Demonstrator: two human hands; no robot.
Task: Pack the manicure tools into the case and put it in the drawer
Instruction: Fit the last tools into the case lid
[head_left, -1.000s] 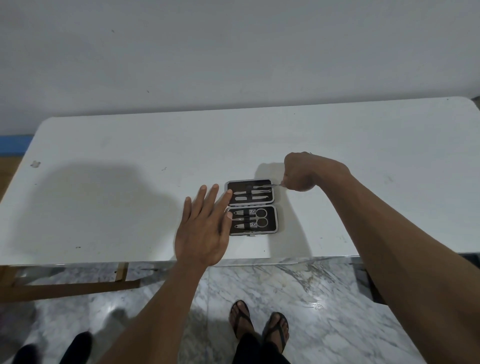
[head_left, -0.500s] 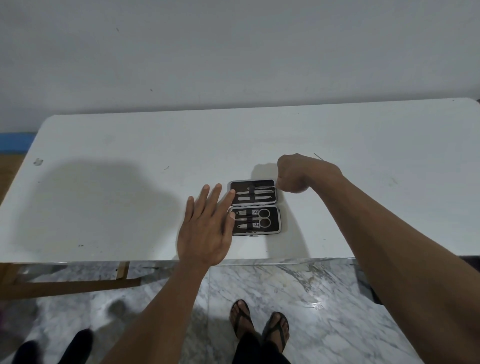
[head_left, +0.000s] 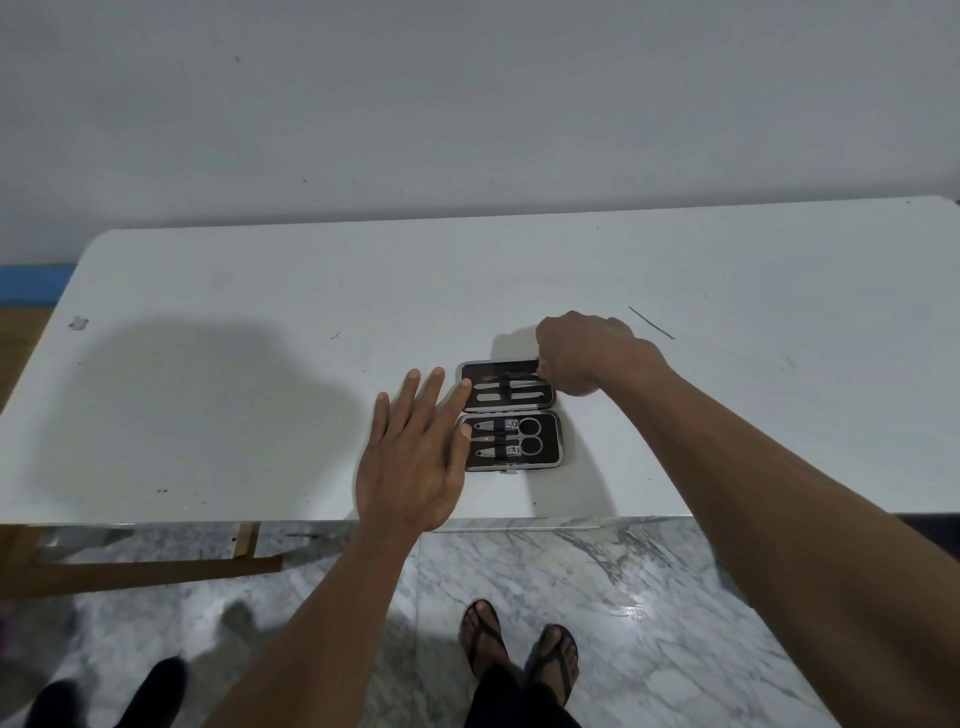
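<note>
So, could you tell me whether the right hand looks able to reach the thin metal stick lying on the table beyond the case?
Probably yes: the stick lies bare on the table, just past the right hand, with nothing between them.

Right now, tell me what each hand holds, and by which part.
The left hand holds nothing: it lies flat, fingertips on the left edge of the open case. The right hand is curled at the case's far right corner; any grip is hidden.

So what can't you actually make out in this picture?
- Head view: the right hand covers the far right corner of the open case, so its grip is hidden.
- The tools in the case are too small to identify surely.
- No drawer shows.
- The thin line on the table is too small to name.
</note>
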